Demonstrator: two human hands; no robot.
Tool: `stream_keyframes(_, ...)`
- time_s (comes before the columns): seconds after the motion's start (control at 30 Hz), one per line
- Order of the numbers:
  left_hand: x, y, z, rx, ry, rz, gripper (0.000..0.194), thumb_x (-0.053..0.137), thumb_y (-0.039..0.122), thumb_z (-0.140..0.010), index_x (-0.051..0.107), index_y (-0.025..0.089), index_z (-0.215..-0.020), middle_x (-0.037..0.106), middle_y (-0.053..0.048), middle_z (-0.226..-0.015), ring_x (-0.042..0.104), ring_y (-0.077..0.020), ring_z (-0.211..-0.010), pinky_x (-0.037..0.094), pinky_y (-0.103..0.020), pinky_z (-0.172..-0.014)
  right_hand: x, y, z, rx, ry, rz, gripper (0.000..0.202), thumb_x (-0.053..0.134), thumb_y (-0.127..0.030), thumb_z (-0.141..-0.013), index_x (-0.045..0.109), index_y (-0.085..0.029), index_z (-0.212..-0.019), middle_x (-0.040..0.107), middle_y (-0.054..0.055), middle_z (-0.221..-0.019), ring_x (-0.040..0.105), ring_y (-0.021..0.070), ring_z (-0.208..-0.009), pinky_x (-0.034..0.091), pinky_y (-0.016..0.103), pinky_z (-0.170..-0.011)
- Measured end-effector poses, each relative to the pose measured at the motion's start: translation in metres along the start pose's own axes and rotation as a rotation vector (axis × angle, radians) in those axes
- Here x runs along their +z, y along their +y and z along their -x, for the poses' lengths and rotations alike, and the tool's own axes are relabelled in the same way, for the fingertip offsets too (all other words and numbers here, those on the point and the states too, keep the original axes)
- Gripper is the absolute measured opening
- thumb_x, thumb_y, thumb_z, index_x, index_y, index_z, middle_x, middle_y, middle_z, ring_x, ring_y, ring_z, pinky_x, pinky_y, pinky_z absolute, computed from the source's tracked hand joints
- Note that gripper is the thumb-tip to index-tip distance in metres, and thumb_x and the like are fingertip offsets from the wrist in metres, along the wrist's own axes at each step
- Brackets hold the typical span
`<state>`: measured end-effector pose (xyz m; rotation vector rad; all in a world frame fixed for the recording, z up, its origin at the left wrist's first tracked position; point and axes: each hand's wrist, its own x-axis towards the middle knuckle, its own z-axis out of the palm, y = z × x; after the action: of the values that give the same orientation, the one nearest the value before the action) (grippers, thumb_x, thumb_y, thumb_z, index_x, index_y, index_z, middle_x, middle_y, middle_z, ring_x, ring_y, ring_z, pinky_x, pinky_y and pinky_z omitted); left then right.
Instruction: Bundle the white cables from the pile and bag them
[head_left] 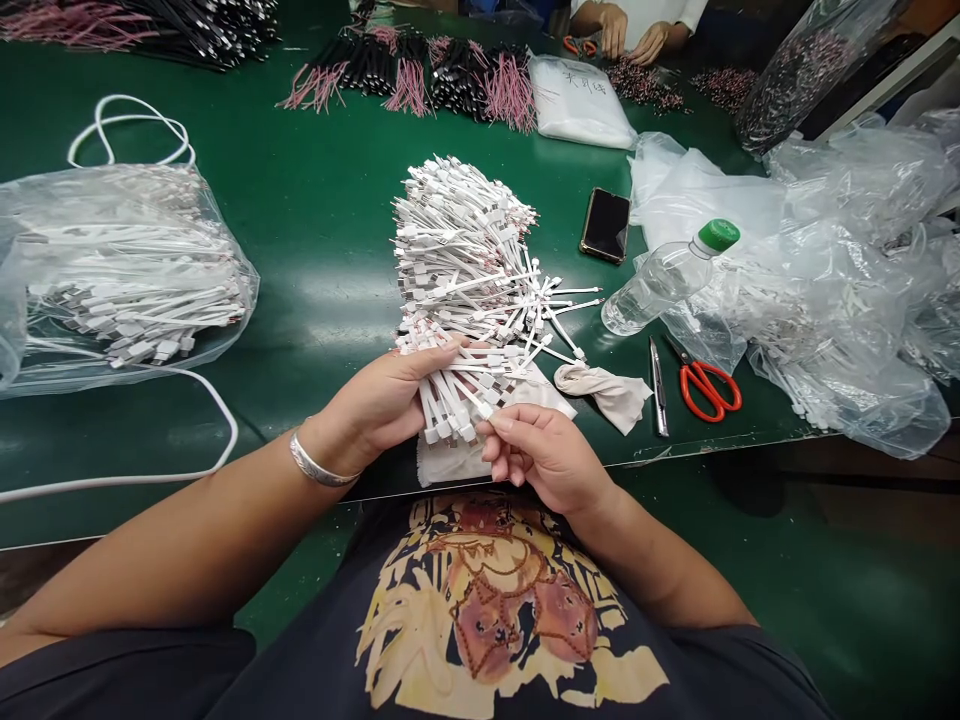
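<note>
My left hand [390, 400] is closed around a bunch of short white USB cables [454, 400], thumb on top, their connector ends fanning toward me. My right hand [544, 450] pinches the end of one white cable at the right side of that bunch. A large heap of the same white cables [465, 240] lies just beyond my hands, with a few cables spread out on its right. Under the bunch is a pale cloth [450, 465] at the table edge. A crumpled cloth [606, 392] lies to the right of my right hand.
On the green table [322, 200] are a bag of white cables [142, 270], a phone [606, 225], a water bottle [660, 285], a utility knife [658, 390], red-handled scissors [709, 388] and plastic bags [840, 260]. Across it, a co-worker's hands [630, 38] work near black-and-pink wires [450, 75].
</note>
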<state>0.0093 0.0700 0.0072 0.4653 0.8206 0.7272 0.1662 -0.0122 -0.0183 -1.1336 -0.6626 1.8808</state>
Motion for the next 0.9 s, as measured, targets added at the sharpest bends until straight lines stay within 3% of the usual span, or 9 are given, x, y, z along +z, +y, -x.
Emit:
stream_keyframes(0.27, 0.005, 0.004, 0.011, -0.010, -0.032, 0.074, 0.018, 0.050, 0.009, -0.084, 0.066, 0.010, -0.093, 0.071, -0.009, -0.088, 0.068, -0.0181, -0.076, 0.057, -0.030, -0.074, -0.001, 0.007, 0.006, -0.352, 0.170, 0.364, 0.020, 0.062, -0.035, -0.082, 0.065, -0.016, -0.077, 0.066, 0.001, -0.070, 0.059, 0.0077, -0.058, 0.045, 0.017, -0.051)
stream_keyframes(0.37, 0.009, 0.005, 0.020, 0.016, -0.063, 0.055, 0.018, 0.051, 0.010, -0.085, 0.066, 0.011, -0.095, 0.071, -0.010, -0.091, 0.068, -0.0192, -0.080, 0.056, -0.031, -0.077, 0.000, 0.008, 0.004, -0.295, 0.155, 0.267, 0.024, 0.063, -0.038, -0.081, 0.061, -0.016, -0.073, 0.064, 0.000, -0.067, 0.057, 0.0076, -0.054, 0.043, 0.016, -0.045)
stream_keyframes(0.53, 0.013, -0.003, 0.030, 0.038, -0.113, 0.061, 0.020, 0.049, 0.011, -0.085, 0.067, 0.012, -0.095, 0.070, -0.011, -0.101, 0.067, -0.0217, -0.088, 0.055, -0.034, -0.080, 0.002, 0.012, 0.004, -0.071, -0.056, 0.071, 0.028, 0.069, -0.042, -0.074, 0.063, -0.015, -0.081, 0.062, 0.000, -0.067, 0.060, 0.0101, -0.055, 0.038, 0.015, -0.037)
stream_keyframes(0.63, 0.011, -0.013, 0.031, 0.018, -0.084, 0.105, 0.020, 0.050, 0.012, -0.085, 0.066, 0.013, -0.096, 0.070, -0.009, -0.102, 0.067, -0.0217, -0.087, 0.056, -0.036, -0.078, 0.003, 0.014, 0.008, -0.087, -0.107, 0.091, 0.026, 0.070, -0.038, -0.073, 0.064, -0.016, -0.084, 0.062, 0.000, -0.068, 0.059, 0.0102, -0.059, 0.039, 0.014, -0.038)
stream_keyframes(0.8, 0.008, -0.025, 0.031, 0.017, 0.032, 0.174, 0.021, 0.051, 0.012, -0.083, 0.065, 0.013, -0.099, 0.069, -0.009, -0.101, 0.067, -0.0224, -0.087, 0.055, -0.039, -0.079, 0.002, 0.017, 0.013, -0.107, -0.094, 0.138, 0.021, 0.071, -0.033, -0.073, 0.064, -0.016, -0.082, 0.061, -0.002, -0.063, 0.054, 0.0078, -0.054, 0.039, 0.014, -0.040)
stream_keyframes(0.9, 0.005, -0.028, 0.032, -0.002, 0.041, 0.170, 0.023, 0.053, 0.013, -0.083, 0.064, 0.014, -0.103, 0.069, -0.010, -0.106, 0.067, -0.0242, -0.090, 0.055, -0.041, -0.082, 0.002, 0.017, 0.013, -0.105, -0.072, 0.143, 0.020, 0.071, -0.032, -0.072, 0.063, -0.016, -0.081, 0.060, -0.002, -0.061, 0.052, 0.0069, -0.050, 0.038, 0.014, -0.039)
